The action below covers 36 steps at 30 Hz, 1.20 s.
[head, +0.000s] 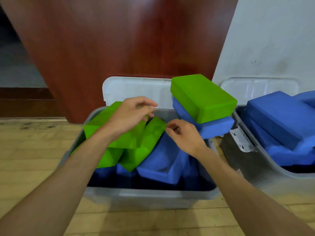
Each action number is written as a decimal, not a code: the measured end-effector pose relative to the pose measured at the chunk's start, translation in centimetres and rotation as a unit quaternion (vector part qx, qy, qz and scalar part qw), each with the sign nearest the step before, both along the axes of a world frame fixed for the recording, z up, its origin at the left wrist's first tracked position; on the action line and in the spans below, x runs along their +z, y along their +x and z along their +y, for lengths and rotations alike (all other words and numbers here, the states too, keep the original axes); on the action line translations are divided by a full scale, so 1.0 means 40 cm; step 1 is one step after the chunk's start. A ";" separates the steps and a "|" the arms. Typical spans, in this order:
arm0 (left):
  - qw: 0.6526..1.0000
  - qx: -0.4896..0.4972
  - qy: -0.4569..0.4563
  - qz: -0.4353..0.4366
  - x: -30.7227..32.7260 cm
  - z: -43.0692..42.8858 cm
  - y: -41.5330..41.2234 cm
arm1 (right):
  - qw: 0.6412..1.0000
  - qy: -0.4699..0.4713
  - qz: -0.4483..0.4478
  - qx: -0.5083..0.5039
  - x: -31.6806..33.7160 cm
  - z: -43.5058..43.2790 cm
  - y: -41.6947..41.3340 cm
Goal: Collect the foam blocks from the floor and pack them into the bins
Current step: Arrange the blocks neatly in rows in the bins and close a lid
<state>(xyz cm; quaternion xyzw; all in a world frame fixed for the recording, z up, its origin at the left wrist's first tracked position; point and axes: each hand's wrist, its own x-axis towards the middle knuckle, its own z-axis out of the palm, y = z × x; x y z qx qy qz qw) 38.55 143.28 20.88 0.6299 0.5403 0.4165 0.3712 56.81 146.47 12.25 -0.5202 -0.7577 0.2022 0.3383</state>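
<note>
A grey bin (148,195) in front of me is piled with green and blue foam blocks. My left hand (129,116) hovers over a green block (100,128) on the pile's left, fingers curled and apart, holding nothing. My right hand (182,133) is just right of a tilted green block (153,133), fingertips at its edge, nothing gripped. Below it lies a blue block (162,164). At the bin's far right corner a green block (202,97) is stacked on a blue block (214,128).
A second grey bin (255,150) at the right holds several blue blocks (279,114). Clear lids (136,89) lean behind both bins against a red-brown wooden panel (119,40) and a white wall (272,40). Pale wood floor (34,150) lies around.
</note>
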 end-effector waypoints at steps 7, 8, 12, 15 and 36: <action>0.928 0.251 0.017 0.277 -0.129 -0.036 -0.272 | 0.975 -0.198 0.092 -0.038 -0.016 -0.023 -0.243; 0.929 0.255 -0.021 0.268 -0.149 -0.038 -0.298 | 0.970 -0.211 0.111 -0.041 -0.018 -0.021 -0.268; 0.957 0.231 -0.163 0.059 -0.195 -0.026 -0.363 | 0.933 -0.291 0.210 -0.031 0.003 -0.011 -0.348; 0.959 0.237 -0.155 0.003 -0.210 -0.023 -0.352 | 0.900 -0.333 0.271 -0.074 0.014 -0.006 -0.363; 0.934 0.199 -0.294 0.037 -0.236 -0.110 -0.474 | 0.879 -0.451 0.155 0.000 0.014 -0.065 -0.479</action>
